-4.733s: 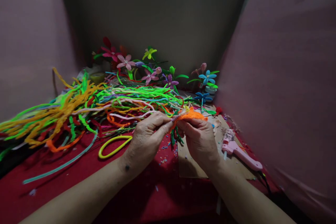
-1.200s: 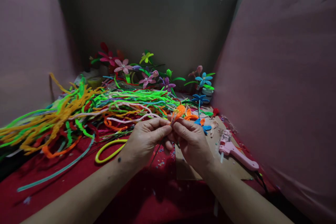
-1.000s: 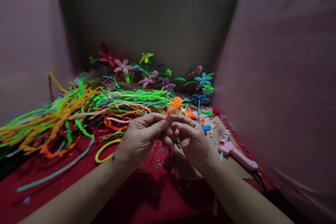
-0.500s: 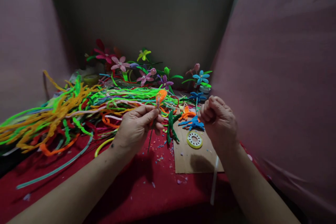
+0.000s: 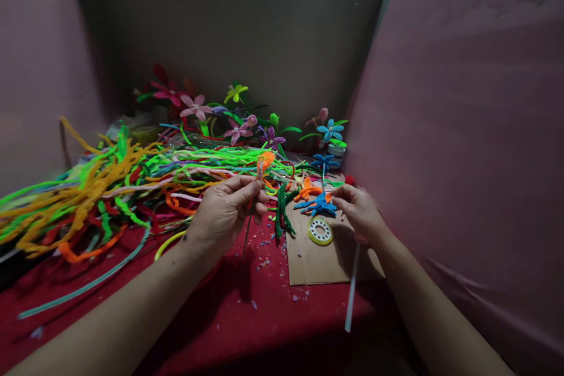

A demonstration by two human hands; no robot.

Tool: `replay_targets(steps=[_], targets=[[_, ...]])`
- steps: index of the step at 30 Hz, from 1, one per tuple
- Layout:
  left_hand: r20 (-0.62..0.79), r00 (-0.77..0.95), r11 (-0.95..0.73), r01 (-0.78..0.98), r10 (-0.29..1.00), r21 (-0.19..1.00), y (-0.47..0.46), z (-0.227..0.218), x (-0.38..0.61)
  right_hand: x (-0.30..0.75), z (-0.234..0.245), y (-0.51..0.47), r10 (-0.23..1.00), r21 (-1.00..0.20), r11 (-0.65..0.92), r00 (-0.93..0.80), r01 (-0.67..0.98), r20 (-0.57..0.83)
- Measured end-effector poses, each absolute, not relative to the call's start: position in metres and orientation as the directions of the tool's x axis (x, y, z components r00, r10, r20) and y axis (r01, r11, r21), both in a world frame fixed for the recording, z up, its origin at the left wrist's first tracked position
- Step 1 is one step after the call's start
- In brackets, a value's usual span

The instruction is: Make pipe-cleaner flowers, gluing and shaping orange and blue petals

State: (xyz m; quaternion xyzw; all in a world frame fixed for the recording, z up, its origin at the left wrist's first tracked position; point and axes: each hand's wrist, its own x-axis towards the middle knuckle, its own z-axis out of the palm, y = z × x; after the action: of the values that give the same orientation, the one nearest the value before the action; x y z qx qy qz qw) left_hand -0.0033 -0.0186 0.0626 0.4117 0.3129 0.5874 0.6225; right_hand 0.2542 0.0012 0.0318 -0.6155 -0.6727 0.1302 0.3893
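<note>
My left hand [image 5: 229,211] is pinched around the thin dark stem [image 5: 247,232] of an orange pipe-cleaner flower piece [image 5: 266,160], held upright above the table. To the right, my right hand [image 5: 359,208] reaches low over a cardboard sheet [image 5: 308,267]. Its thumb and fingertips are slightly apart, right beside blue pipe-cleaner petals [image 5: 318,204]; I see nothing held in it. Orange petals [image 5: 308,189] lie just behind the blue ones. Dark green pipe-cleaner leaves [image 5: 282,211] rest at the cardboard's left edge. A roll of tape [image 5: 319,231] lies nearer me.
A large heap of colourful pipe cleaners [image 5: 106,182] covers the left side. Finished pipe-cleaner flowers [image 5: 238,129] stand along the back. A pale translucent strip [image 5: 351,294] juts past the cardboard's front edge. Small scraps dot the red cloth [image 5: 238,317]. Pink sheeting [image 5: 462,129] hangs at right.
My right hand has lowered from a raised, curled position to the blue petals, its fingers uncurling. My left hand still holds the orange piece. The whole view has shifted slightly.
</note>
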Motion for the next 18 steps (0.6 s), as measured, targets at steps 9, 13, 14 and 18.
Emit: replay_targets(steps=[9, 13, 14, 18], targets=[[0.081, 0.140, -0.005, -0.471, 0.987, 0.882, -0.015, 0.058, -0.006, 0.268, 0.039, 0.031, 0.962, -0.295, 0.062, 0.022, 0.954, 0.273], [0.092, 0.166, 0.000, -0.481, 0.982, 0.876, -0.013, 0.056, -0.006, 0.264, 0.042, 0.046, 0.972, -0.201, 0.056, -0.008, 0.978, 0.233], [0.093, 0.166, -0.001, -0.482, 0.982, 0.876, -0.013, 0.055, -0.006, 0.262, 0.041, 0.051, 0.975, -0.182, 0.064, -0.022, 0.981, 0.222], [0.099, 0.163, -0.009, -0.480, 0.982, 0.877, -0.010, 0.053, -0.007, 0.248, 0.038, 0.070, 0.977, -0.119, 0.091, -0.065, 0.989, 0.202]])
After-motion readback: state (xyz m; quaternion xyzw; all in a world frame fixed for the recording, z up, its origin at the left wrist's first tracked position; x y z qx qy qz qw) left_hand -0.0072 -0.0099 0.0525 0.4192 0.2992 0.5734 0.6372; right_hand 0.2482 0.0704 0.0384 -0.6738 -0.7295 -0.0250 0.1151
